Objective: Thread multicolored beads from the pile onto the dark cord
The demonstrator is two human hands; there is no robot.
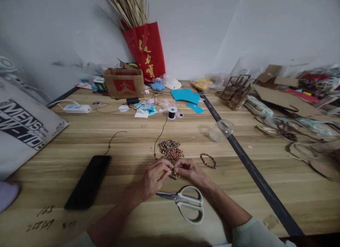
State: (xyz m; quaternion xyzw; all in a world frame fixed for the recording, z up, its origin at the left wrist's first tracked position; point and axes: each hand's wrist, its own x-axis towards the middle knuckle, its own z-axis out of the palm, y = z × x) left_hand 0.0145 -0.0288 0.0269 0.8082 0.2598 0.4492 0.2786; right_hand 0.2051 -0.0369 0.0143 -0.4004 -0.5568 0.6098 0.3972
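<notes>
Between my fingertips is a short beaded string (173, 174) in several colours, hanging just above the table. My left hand (155, 178) pinches it from the left. From the right, my right hand (190, 171) pinches the dark cord close to the beads. Just beyond both hands lies a pile of small coloured beads (170, 149). A black cord (160, 134) runs from beside that pile back to a white spool of black cord (172, 113). Scissors (186, 202) with pale green handles rest below my hands. A finished-looking bead bracelet (208, 161) lies to the right.
A black phone (87, 182) lies at left. A clear plastic jar (221, 130) sits beside the dark table strip (252, 169). Farther back are blue sheets (185, 96), a cardboard box (124, 83), a red bag (147, 50) and a power strip (77, 108). Cardboard (287, 101) clutters the right.
</notes>
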